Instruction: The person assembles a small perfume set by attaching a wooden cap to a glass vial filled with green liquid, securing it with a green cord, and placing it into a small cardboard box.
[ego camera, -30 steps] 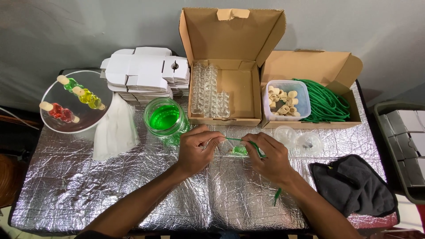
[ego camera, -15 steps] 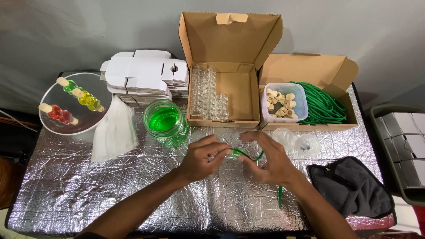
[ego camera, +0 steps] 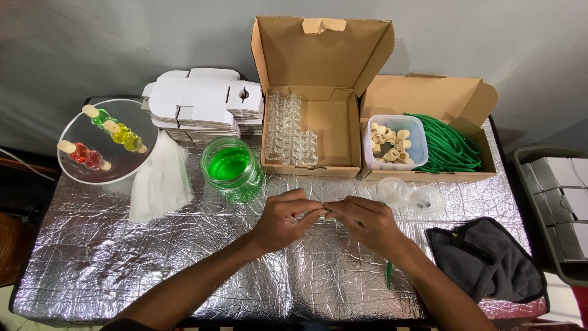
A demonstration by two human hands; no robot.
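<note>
Pinching one small clear item together, left hand (ego camera: 286,219) and right hand (ego camera: 366,222) sit near green jar (ego camera: 229,167).

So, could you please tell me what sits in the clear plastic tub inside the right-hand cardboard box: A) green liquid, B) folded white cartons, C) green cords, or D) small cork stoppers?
D: the clear plastic tub holds small cork stoppers, with the green cords lying beside it in the same cardboard box.

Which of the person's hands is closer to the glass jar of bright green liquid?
The left hand. It sits just right of and below the glass jar of bright green liquid, while the right hand lies farther right, beyond the left one.
</note>
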